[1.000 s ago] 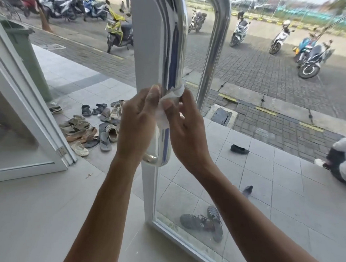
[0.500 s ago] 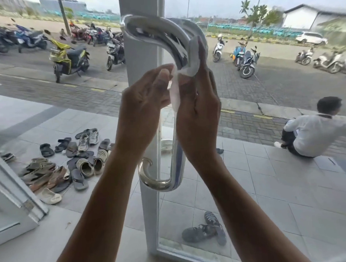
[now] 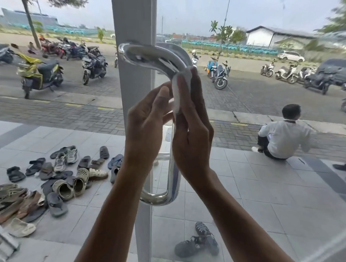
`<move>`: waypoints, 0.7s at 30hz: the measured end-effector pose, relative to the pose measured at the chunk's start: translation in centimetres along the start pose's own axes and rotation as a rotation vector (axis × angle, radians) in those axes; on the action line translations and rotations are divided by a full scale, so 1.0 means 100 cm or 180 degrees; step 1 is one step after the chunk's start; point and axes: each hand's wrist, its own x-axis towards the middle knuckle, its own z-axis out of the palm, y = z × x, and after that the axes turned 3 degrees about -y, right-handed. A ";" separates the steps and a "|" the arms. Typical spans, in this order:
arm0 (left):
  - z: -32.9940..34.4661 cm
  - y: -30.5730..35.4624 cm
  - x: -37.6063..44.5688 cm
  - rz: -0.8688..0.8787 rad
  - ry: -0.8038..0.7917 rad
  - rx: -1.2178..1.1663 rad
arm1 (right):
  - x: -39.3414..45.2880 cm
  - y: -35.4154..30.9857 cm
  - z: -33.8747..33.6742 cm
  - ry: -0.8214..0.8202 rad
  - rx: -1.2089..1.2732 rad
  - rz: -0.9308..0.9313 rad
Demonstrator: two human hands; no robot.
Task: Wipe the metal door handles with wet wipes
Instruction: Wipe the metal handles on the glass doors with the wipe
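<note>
A polished metal door handle curves out from the white door frame at the top, runs down as a bar and bends back in at the bottom. A white wet wipe is wrapped round the bar just below the upper bend. My right hand presses the wipe against the bar from the right, fingers upright. My left hand closes on the same spot from the left, thumb up against the wipe. The middle of the bar is hidden behind both hands.
The glass door pane stands right behind the handle. Outside lie several sandals and shoes on the tiled porch and a dark pair near the door's foot. A person in a white shirt sits on the step.
Both hands have slid up the bar with the wipe, from its lower half to just under the upper bend. My view has tilted upward, showing the whole handle.
</note>
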 end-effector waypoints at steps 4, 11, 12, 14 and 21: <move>-0.004 0.005 0.001 0.0063 0.0009 0.0159 | 0.029 0.002 0.004 -0.0029 -0.0018 -0.0349; -0.021 0.016 0.006 0.0122 0.0166 0.0389 | 0.034 0.009 0.010 0.0170 0.0049 -0.0646; -0.022 0.015 0.007 0.0104 0.0183 0.0381 | 0.042 0.008 0.009 0.0137 0.0183 -0.0560; -0.023 0.013 0.006 0.0064 0.0220 0.0344 | 0.056 0.002 0.009 0.0004 0.0161 -0.0566; -0.025 0.014 0.020 -0.0008 0.0143 -0.0080 | 0.072 -0.010 0.010 -0.0699 -0.0777 -0.1364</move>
